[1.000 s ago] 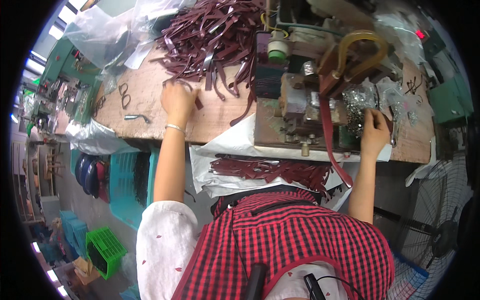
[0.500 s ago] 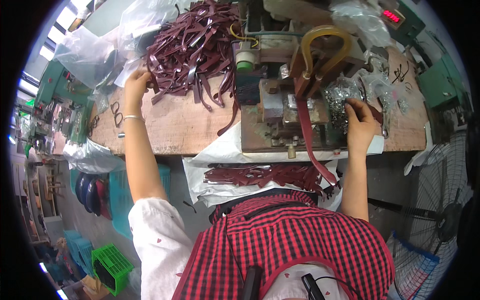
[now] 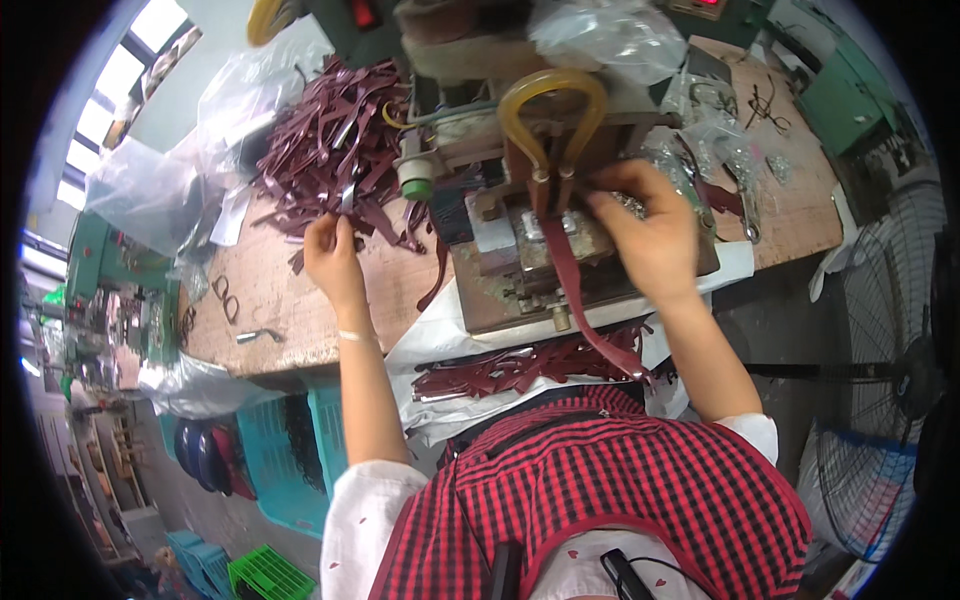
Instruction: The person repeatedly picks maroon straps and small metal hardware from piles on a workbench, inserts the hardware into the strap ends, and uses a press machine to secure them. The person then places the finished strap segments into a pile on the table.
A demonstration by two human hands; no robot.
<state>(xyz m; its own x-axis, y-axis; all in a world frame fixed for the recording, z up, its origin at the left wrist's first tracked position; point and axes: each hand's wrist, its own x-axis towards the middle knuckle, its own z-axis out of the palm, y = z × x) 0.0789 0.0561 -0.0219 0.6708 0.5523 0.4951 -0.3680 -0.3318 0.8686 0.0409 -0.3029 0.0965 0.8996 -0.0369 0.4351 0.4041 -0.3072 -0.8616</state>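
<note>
In the head view, my left hand (image 3: 334,258) is at the near edge of a heap of maroon straps (image 3: 335,140), its fingertips pinched on a strap, some of which have shiny faces. My right hand (image 3: 655,235) is beside the head of a bench press (image 3: 530,185), thumb and fingers brought together; whatever lies between them is too small or hidden to name. One maroon strap (image 3: 568,275) runs from under the press head and hangs down over the bench's front edge toward my apron.
More maroon straps (image 3: 530,365) lie on white sheeting below the bench edge. Scissors (image 3: 226,300) and a small metal tool (image 3: 260,336) lie at left on the wooden bench (image 3: 320,320). Clear bags of small parts (image 3: 715,145) are at right. A fan (image 3: 890,375) stands right; a teal crate (image 3: 285,470) is lower left.
My right hand has moved left from the pile of small metal parts to the press head. My left hand has shifted along the heap's near edge. The whole view has turned.
</note>
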